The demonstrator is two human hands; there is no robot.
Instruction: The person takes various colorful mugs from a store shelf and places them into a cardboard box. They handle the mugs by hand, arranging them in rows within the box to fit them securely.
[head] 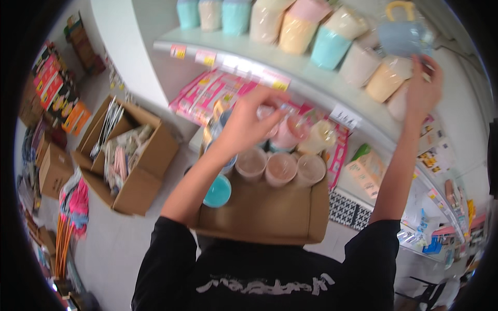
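Observation:
My left hand (255, 118) hovers over a cardboard box (264, 212) of plastic cups, thumb and fingers bent with a gap between them. Just beyond its fingertips is a pink cup (290, 130) in clear wrap. Beside that lies a pale yellow cup (317, 138). Several translucent pinkish cups (281, 169) stand in a row in the box, and a turquoise cup (217, 191) is at its left side. My right hand (427, 87) is raised at the upper shelf, against a wrapped blue-grey cup (402, 39) with a yellow handle. Blur hides whether its fingers grip that cup.
Wrapped pastel cups (297, 31) line the upper shelf (249, 58), with price tags along its edge. Pink printed packages (214, 87) lie on the shelf below. An opened carton (146, 175) stands on the floor at left, near mops (74, 210) with orange handles.

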